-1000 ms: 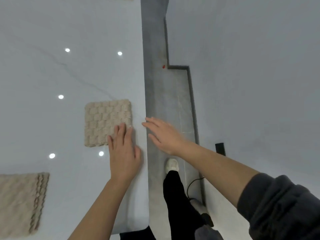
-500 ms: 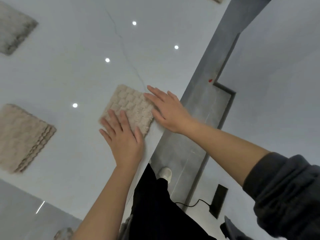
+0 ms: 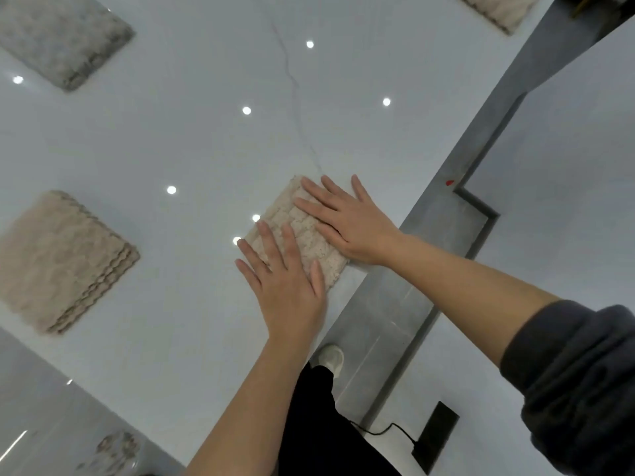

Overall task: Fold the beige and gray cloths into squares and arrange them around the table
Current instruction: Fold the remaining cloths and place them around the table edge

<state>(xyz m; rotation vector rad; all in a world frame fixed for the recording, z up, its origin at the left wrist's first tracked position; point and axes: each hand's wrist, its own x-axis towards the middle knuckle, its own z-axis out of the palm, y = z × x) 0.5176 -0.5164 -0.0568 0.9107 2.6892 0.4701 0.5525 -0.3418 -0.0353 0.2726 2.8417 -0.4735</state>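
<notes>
Beige waffle-knit cloth folded into a small square [image 3: 304, 237]: flat on the glossy white desk [image 3: 178, 139], just right of frame centre, close beside the desk's right-hand edge. Held down under both hands.

Left hand [image 3: 287, 281]: palm down over the lower end of the square, fingers straight and spread, outer fingers reaching onto the bare desk.

Right hand [image 3: 347, 221]: palm down over the upper right part, fingers straight and fanned, pressing flat.

Mid left of the frame, well apart: larger beige folded cloth with wavy stacked edges [image 3: 62, 259]. Upper left: gray fluffy folded cloth [image 3: 62, 36]. Top right edge: part of another beige cloth [image 3: 501, 8], cut off by the frame.

Beyond the desk edge, lower centre: gray floor strip [image 3: 395, 304], pale shoe [image 3: 330, 359], black trouser leg [image 3: 316, 427]. Lower right: dark gray sleeve [image 3: 577, 389] pushed up the right forearm.
</notes>
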